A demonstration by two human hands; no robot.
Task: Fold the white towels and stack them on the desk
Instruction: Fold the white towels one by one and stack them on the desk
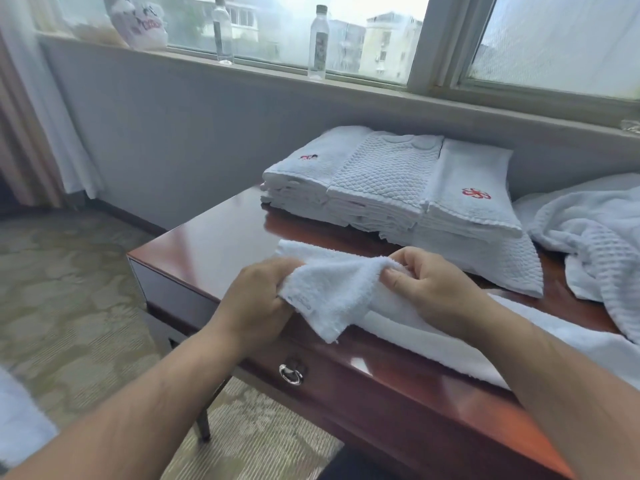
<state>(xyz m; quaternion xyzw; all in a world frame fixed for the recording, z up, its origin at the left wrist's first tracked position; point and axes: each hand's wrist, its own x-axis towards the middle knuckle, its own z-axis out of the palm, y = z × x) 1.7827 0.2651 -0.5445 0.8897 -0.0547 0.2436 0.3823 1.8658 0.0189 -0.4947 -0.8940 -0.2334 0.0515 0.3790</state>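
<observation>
Held btwn both hands at front edge of desk (214,244): small white towel (332,292), bunched, one corner hanging past the edge. Left hand (256,299) curled round its left end, by the tag; right hand (433,289) pinching its right end, thumb on top. More white cloth (433,327) flat along desk front under right forearm; same towel or not, can't tell. Behind, on desk: 3 folded stacks (388,181) side by side, touching; red logos on outer two, waffle weave on mid. Far right: unfolded heap (595,237). On sill (346,81): 2 bottles (318,43), bag (142,26). Below desk top: ring pull (292,373).
</observation>
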